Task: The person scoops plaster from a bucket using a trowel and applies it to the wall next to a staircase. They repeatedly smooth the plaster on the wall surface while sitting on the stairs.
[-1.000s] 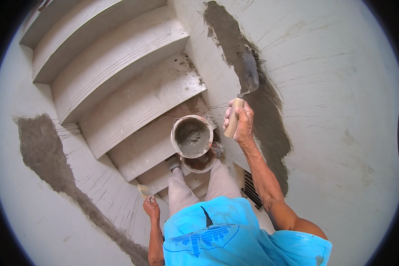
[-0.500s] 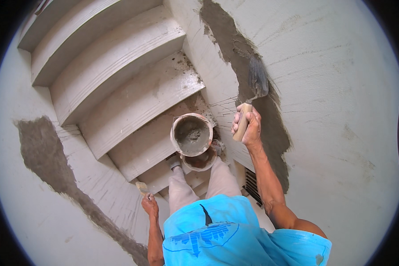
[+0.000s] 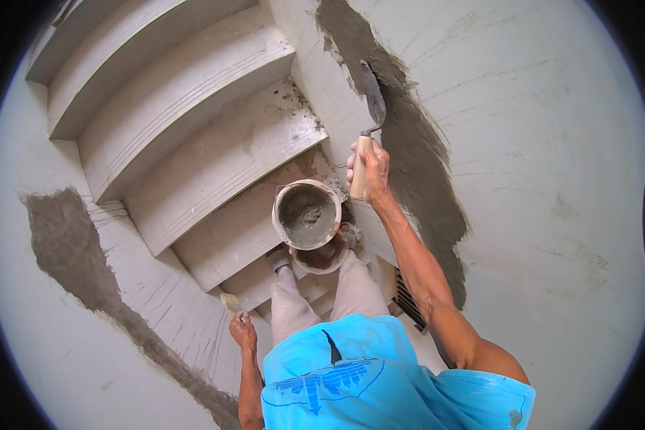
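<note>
My right hand [image 3: 371,172] is wrapped round the wooden handle of a trowel [image 3: 374,100]. The trowel's grey blade lies along the left edge of a dark strip of wet mortar [image 3: 416,154] on the right wall. Down by my left leg, my left hand [image 3: 243,331] grips the handle of a brush [image 3: 231,304], its bristles pale and caked. Between my hands, in front of my legs, a bucket [image 3: 283,223] holds grey mortar with a lump in the middle. Under it sits a second bucket [image 3: 322,266], partly hidden, with brownish contents.
Stairs [image 3: 215,122] rise toward the far left, with mortar spatter on one step. Another mortar patch [image 3: 72,244] runs down the left wall. A dark slatted grille [image 3: 407,301] lies low beside my right forearm. My feet stand close to the buckets.
My right hand and the trowel have moved left and a little farther up, and the blade has turned from the strip's right side to its left edge. My left hand stays put with the brush.
</note>
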A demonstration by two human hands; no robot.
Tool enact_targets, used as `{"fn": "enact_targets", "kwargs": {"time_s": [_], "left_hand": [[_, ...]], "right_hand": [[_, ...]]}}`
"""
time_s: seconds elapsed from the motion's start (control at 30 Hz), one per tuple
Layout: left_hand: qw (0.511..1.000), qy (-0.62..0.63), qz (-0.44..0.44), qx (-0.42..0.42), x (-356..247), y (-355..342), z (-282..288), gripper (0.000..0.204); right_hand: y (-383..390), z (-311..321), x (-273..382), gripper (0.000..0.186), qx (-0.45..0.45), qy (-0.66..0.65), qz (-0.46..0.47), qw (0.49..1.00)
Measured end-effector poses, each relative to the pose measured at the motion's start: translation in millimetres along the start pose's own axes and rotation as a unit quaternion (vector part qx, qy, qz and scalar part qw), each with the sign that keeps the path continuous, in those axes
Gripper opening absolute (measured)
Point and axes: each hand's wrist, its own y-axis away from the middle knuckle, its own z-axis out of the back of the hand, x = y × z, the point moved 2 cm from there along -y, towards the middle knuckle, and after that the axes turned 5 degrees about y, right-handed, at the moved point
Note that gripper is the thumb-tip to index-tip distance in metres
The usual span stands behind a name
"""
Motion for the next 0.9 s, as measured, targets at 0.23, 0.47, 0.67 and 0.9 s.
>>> {"fn": "enact_targets", "kwargs": {"time_s": [0.23, 0.47, 0.67, 0.9], "left_hand": [[1.000, 0.011, -0.013, -0.009, -2, -1, 1, 0.027], [0.999, 0.004, -0.027, -0.025, 3, 1, 4, 0.027], [1.000, 0.006, -0.020, -0.018, 4, 0, 8, 0.027], [0.999, 0.001, -0.026, -0.023, -3, -1, 13, 0.026]], "right_hand": [[-3, 5, -13, 0.022, -0.032, 0.007, 0.061, 0.998], [5, 11, -19, 0.032, -0.036, -0.015, 0.073, 0.997], [23, 26, -16, 0.029, -0.026, -0.033, 0.074, 0.996], [40, 38, -10, 0.035, 0.007, -0.080, 0.064, 0.995]]}}
